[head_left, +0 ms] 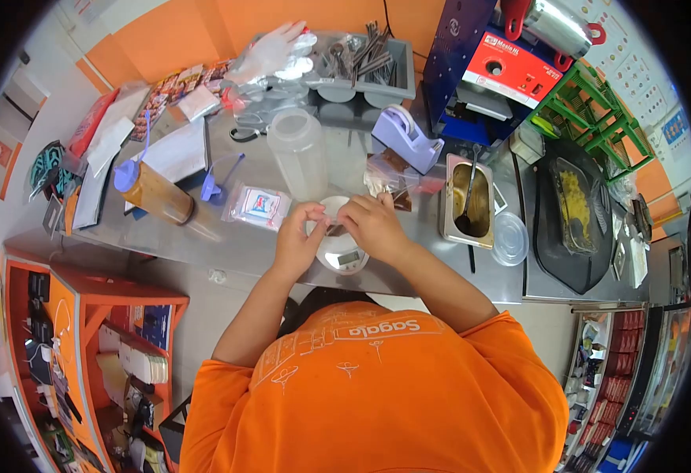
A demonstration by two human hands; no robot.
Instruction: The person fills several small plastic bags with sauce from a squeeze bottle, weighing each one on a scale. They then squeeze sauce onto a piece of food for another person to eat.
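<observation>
Long grey steel counter: stretches from 9 to 3 o'clock, with the white plastic digital scale as my clock centre.
Boxy grey plastic cutlery tray: 12 o'clock, loaded with metal utensils.
Tall translucent plastic pitcher: 11 o'clock, just behind the scale.
Rectangular steel pan: 2 o'clock, long-handled spoon leaning inside.
Scale: near the counter's front edge, right under the hands.
Left hand: fingers bent, tips pinched close together.
Right hand: same deal, tips nearly meeting the left's.
Small dark brown thing: between the hands, above the scale; honestly can't tell if either grips it.
</observation>
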